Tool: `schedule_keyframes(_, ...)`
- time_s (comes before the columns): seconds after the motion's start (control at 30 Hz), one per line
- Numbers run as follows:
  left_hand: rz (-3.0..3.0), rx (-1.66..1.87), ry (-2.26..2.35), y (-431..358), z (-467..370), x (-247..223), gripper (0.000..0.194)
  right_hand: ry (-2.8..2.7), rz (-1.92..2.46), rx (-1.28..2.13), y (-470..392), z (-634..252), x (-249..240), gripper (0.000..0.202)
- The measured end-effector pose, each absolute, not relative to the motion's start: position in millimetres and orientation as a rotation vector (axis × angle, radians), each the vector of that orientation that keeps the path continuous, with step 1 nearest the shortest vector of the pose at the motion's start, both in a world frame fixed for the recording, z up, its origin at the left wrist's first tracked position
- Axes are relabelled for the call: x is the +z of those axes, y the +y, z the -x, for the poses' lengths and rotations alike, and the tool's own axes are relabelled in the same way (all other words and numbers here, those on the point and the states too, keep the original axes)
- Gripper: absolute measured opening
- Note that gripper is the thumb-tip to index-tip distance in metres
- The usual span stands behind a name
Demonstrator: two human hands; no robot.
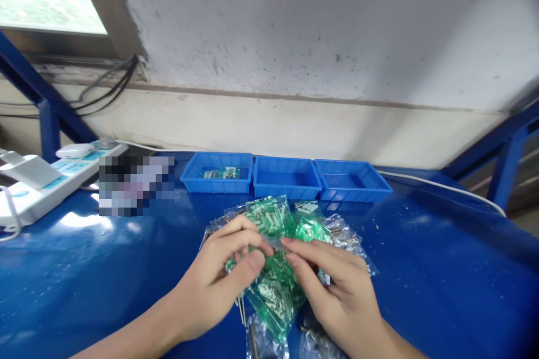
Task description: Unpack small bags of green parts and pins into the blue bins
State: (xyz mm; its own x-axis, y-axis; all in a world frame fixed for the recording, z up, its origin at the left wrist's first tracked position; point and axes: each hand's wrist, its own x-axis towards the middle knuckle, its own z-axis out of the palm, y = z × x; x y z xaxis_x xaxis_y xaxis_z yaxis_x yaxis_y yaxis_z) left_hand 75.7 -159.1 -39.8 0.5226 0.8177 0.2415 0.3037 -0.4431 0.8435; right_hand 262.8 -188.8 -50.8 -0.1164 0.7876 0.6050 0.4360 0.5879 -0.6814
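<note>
Two hands nearly meet at mid-surface (421, 269) in the head view. From 7 o'clock the left hand (229, 269) arches, thumb and forefinger narrowly set, other fingers curled. From 5 o'clock the right hand (337, 280) angles inward, fingers straighter, thumb close below them. Clear plastic (275, 243) shows between both sets of fingertips; whether either grips it, I cannot tell. Green bags (273, 303) lie beneath, with three blue trays (286, 188) at their 12 o'clock.
</note>
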Motion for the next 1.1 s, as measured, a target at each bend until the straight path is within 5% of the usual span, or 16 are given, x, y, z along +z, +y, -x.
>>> schedule_keyframes(0.07,-1.812,0.788,0.942,-157,-77,-39,0.034,-1.803,0.954,0.367,-189,-262,-51,0.024)
schedule_keyframes(0.23,-1.587,0.699,1.014,-154,-80,-42,0.023,-1.83,0.969,0.418,-188,-260,-52,0.032)
schedule_keyframes(0.4,-1.957,1.098,1.096,-156,-74,-46,0.007,-1.734,1.103,0.818,-192,-265,-53,0.017)
schedule_keyframes(0.57,-2.463,1.182,0.754,-166,-74,-53,0.035,-1.547,1.071,1.16,-197,-267,-56,0.023)
schedule_keyframes(0.73,-2.286,1.126,0.855,-170,-78,-50,0.03,-1.65,1.105,0.715,-191,-264,-49,0.013)
schedule_keyframes(0.8,-2.063,1.017,0.89,-168,-78,-45,0.017,-1.747,1.025,0.434,-189,-266,-48,0.022)
schedule_keyframes(0.87,-1.818,0.856,0.905,-166,-79,-42,0.023,-1.844,0.961,0.265,-189,-267,-50,0.034)
schedule_keyframes(1.0,-1.466,0.66,0.926,-161,-81,-42,0.033,-1.957,0.942,0.21,-192,-267,-54,0.046)
schedule_keyframes(1.1,-1.403,0.717,0.98,-156,-80,-43,0.025,-1.919,0.998,0.332,-192,-268,-52,0.029)
